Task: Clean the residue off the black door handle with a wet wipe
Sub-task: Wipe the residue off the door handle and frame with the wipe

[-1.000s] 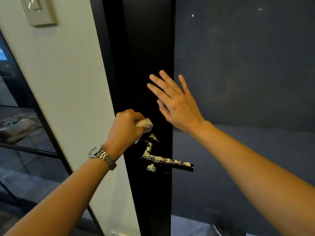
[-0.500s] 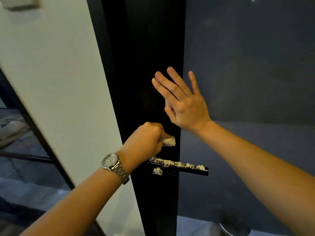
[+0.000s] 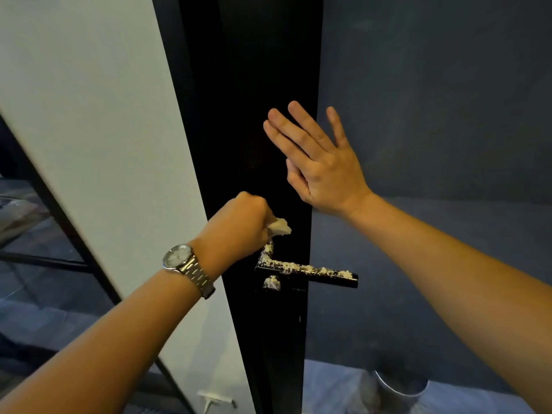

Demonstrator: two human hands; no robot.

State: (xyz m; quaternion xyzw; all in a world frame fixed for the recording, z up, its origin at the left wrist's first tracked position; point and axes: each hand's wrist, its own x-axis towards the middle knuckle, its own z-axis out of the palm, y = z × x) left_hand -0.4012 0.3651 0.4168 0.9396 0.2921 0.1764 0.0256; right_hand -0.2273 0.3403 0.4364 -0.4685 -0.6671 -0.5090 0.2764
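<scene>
Left hand [image 3: 239, 225], frame centre, fingers curled round crumpled wet wipe [image 3: 279, 227] just above black door handle [image 3: 307, 271]. Pale crumbly residue [image 3: 298, 267] coats handle. Right hand [image 3: 322, 168] flat against black door [image 3: 254, 115], fingers straight, spread.

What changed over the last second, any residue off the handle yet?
Little. The left hand, gripping the wet wipe throughout, dipped over the neck of the door handle half a second ago and now sits just above it again. Unchanged: the residue looks as thick as before, and the right hand stays flat on the door.
</scene>
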